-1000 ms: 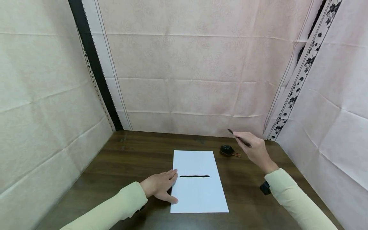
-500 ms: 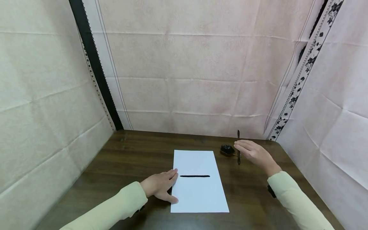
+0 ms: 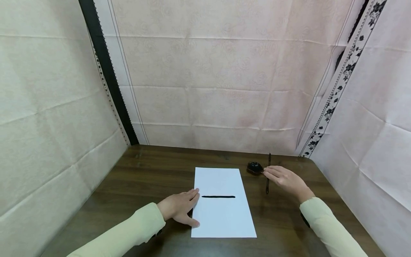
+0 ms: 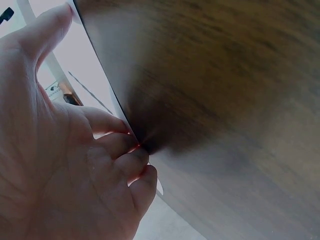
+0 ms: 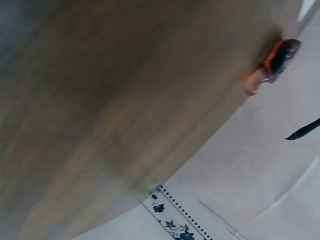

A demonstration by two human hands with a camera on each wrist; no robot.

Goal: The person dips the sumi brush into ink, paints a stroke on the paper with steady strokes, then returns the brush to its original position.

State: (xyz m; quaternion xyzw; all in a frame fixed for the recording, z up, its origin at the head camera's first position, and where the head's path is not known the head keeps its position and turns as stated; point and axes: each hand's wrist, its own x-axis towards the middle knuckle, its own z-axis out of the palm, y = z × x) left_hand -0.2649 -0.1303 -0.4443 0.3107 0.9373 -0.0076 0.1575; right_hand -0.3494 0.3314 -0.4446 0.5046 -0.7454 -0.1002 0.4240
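Note:
My left hand (image 3: 181,208) lies on the left edge of a white sheet of paper (image 3: 224,221), fingers extended. In the left wrist view, the fingertips of this hand (image 4: 75,165) reach the sheet's edge. A thick black line (image 3: 218,196) runs across the paper's middle. To the right of the sheet, my right hand (image 3: 287,181) pinches a dark slim brush (image 3: 267,186), with its ends showing beyond the fingers. The brush's pointed dark end (image 5: 302,131) shows in the right wrist view; the hand is out of that view. Left of these fingertips sits a small glossy black-topped object (image 3: 254,167) with a brown body.
Under everything is a brown wood-grain table (image 3: 154,178). Pale cloth hangs behind it (image 3: 205,89) and along both sides, with a black strip (image 3: 106,71) at the left corner and a floral border (image 3: 340,85) at the right.
My right hand has come down and nearer, turning the brush from slanted to nearly upright in the head view, beside the black-topped object. The left hand has stayed on the paper.

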